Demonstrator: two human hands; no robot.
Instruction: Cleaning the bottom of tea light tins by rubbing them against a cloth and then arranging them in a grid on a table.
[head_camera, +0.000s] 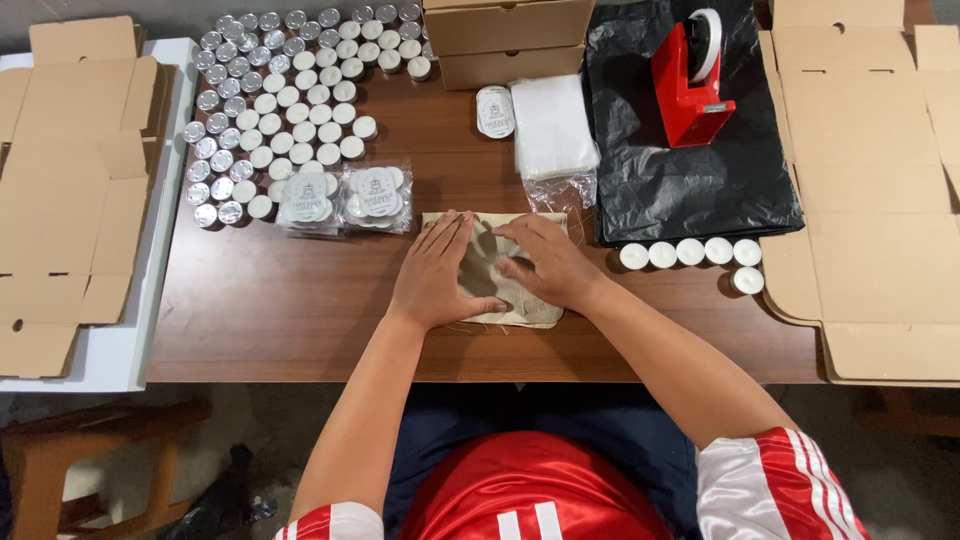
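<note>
cloth (520, 305): was dull beige, plain
bench (300, 310): was reddish-brown, wood-grained
candles (690, 252): were white, in silver cups
dispenser (690, 85): was red, with a white tape roll
bag (690, 180): was glossy black
cartons (870, 200): were plain tan cardboard
shirt (530, 490): was red, with white stripes on the sleeve
pouches (552, 125): were clear to milky white
</note>
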